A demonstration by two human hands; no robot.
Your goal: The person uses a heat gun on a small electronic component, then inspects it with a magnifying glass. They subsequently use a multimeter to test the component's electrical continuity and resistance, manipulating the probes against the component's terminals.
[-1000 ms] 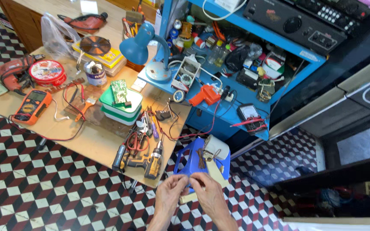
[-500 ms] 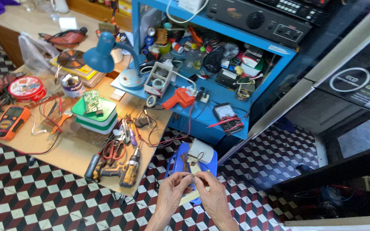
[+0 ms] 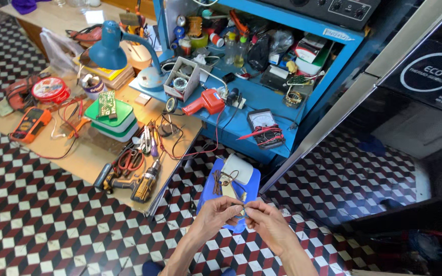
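Head view. Left hand (image 3: 220,210) and right hand (image 3: 267,225) meet near the bottom centre, above the checkered floor (image 3: 37,225). Fingertips of both pinch one small part (image 3: 240,213) between them; it is too small to tell what it is. The part sits over the near edge of a blue stool (image 3: 212,185). On the stool: a white roll (image 3: 237,168) at the far end, a brown wire coil (image 3: 222,178) just beside it.

Left of the hands, a wooden table (image 3: 85,158). On its near edge lies a cordless drill (image 3: 144,181), red-handled pliers (image 3: 128,159) just beside it. Farther left: stacked green-lidded boxes (image 3: 112,120), an orange meter (image 3: 29,123).

Far centre, a blue shelf (image 3: 241,122) with a blue desk lamp (image 3: 109,51), a red solder gun (image 3: 205,102) and a dial meter (image 3: 262,122).
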